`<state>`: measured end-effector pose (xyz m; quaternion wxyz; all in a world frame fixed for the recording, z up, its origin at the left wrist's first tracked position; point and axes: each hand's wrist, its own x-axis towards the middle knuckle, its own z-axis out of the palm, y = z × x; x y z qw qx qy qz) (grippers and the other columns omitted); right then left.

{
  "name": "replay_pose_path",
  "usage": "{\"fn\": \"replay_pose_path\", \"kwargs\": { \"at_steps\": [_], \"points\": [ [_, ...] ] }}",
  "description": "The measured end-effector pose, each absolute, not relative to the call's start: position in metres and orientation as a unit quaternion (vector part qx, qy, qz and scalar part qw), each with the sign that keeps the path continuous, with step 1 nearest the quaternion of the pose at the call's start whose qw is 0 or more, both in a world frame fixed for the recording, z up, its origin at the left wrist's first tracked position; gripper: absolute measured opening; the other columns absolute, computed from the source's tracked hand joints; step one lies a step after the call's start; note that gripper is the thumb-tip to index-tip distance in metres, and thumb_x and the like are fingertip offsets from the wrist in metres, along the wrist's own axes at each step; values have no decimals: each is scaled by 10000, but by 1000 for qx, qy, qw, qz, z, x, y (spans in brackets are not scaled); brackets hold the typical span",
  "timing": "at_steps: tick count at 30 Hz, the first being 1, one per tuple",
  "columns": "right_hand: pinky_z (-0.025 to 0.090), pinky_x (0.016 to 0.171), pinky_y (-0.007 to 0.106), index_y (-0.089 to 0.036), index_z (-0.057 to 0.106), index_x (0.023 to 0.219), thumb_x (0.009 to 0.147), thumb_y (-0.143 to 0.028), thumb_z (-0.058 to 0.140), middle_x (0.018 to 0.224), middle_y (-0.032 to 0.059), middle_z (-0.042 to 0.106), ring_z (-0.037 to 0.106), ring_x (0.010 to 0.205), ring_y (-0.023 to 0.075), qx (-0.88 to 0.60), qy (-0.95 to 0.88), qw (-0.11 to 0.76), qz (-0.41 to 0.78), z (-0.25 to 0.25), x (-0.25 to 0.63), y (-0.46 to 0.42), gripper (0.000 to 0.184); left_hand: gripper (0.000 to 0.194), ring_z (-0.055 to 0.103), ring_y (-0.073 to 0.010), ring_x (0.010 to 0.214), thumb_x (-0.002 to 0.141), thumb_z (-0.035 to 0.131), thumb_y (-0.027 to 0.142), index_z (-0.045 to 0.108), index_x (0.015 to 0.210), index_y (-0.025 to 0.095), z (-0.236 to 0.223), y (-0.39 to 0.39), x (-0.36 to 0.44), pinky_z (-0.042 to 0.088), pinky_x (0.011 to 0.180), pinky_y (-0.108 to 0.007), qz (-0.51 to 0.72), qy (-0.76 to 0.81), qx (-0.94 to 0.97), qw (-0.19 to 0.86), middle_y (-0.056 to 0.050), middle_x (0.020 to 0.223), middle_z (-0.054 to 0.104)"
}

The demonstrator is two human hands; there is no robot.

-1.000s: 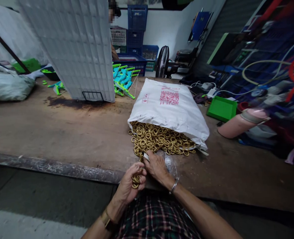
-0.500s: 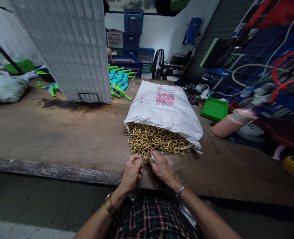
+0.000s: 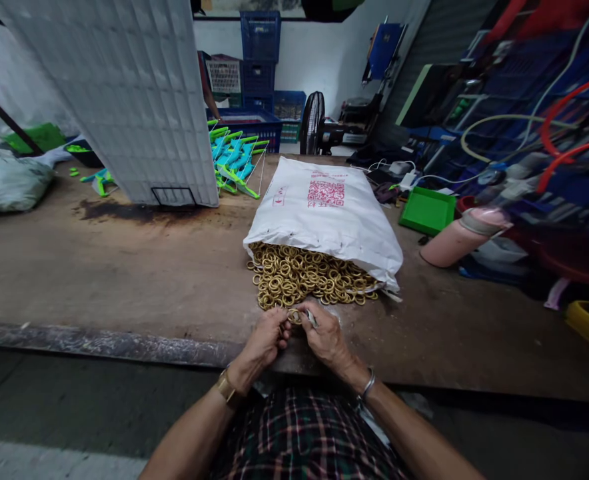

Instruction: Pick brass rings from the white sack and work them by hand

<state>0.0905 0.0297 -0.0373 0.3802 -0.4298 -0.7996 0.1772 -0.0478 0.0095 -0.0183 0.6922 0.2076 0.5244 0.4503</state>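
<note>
A brass-coloured ring point(image 3: 294, 311) is held between the fingertips of both hands, just in front of a heap of like rings point(image 3: 294, 272). My left hand point(image 3: 268, 335) is closed in a pinch at the ring's left side. On the other side, my right hand point(image 3: 326, 337) has its thumb and forefinger at the ring. A small pale grey thing point(image 3: 311, 320) shows in the right hand, too small to make out. The heap spills from the mouth of a white sack point(image 3: 319, 217) with red print, lying on the wooden table.
A tall pale ribbed panel point(image 3: 124, 107) stands at the left, with green and blue plastic parts point(image 3: 237, 160) behind it. On the right are a green tray point(image 3: 427, 210) and a pink bottle point(image 3: 449, 243). The table's front edge point(image 3: 104, 343) lies close to me.
A ring now shows clearly between my fingertips, where earlier it could not be made out. Both hands stay close together before the heap. The camera view has shifted slightly.
</note>
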Motion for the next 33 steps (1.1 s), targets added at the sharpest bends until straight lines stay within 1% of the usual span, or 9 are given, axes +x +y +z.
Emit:
{"fn": "replay_pose_path", "kwargs": {
  "at_steps": [6,8,11,14,18,22,26,30,33],
  "points": [
    [461,733,287,-191,555,971,812,-107,428,887,60,630,588,831,176,-393,-799,422,173,-29,92,27,220,256,381,-33,386,651,602,386,464,690,173,-17,12,-44,195,355,-142,461,549,219,662,67,526,463],
    [459,721,281,-192,569,936,828,-141,433,861,53,634,589,810,170,-419,-781,422,190,-30,94,31,181,264,379,-43,374,676,583,383,487,826,188,-17,12,-42,196,348,-147,470,570,253,625,79,522,470],
    [450,713,271,-191,585,888,849,-206,439,829,45,637,589,783,161,-448,-756,417,232,-31,96,36,152,373,384,-53,376,713,553,403,480,1018,201,-14,11,-39,226,351,-157,485,580,299,583,82,551,488],
    [441,717,265,-186,593,866,848,-250,446,824,42,636,585,779,155,-452,-742,407,281,-31,97,37,162,321,381,-47,394,727,545,446,535,898,174,-11,9,-36,242,365,-162,466,558,341,595,67,562,475],
    [429,690,252,-179,590,846,816,-281,468,792,29,624,570,738,145,-479,-703,394,347,-24,95,35,162,229,371,-57,423,735,542,392,542,724,163,-8,9,-34,272,406,-173,447,557,385,584,61,518,439],
    [410,638,238,-184,580,787,799,-341,478,724,5,596,528,666,125,-516,-652,382,403,-17,94,36,188,183,416,-81,505,757,522,322,568,691,158,-5,10,-32,341,500,-199,480,561,448,504,39,569,483],
    [321,444,202,-188,496,596,823,-468,423,487,-41,441,390,451,82,-525,-596,327,512,-19,95,36,368,184,488,-114,623,790,495,281,608,719,155,-6,9,-31,385,614,-224,497,551,512,432,7,642,558],
    [180,330,193,-201,453,632,787,-576,419,427,-92,329,228,316,50,-510,-497,311,629,-25,93,34,407,204,507,-118,639,810,481,282,601,703,156,-8,8,-32,389,649,-232,491,532,532,440,1,638,576],
    [173,333,195,-205,450,645,769,-560,454,420,-106,299,204,316,49,-504,-485,319,639,-27,92,37,376,218,471,-97,572,799,499,324,582,686,157,-8,8,-33,374,581,-220,475,529,503,491,14,619,548]
  ]
}}
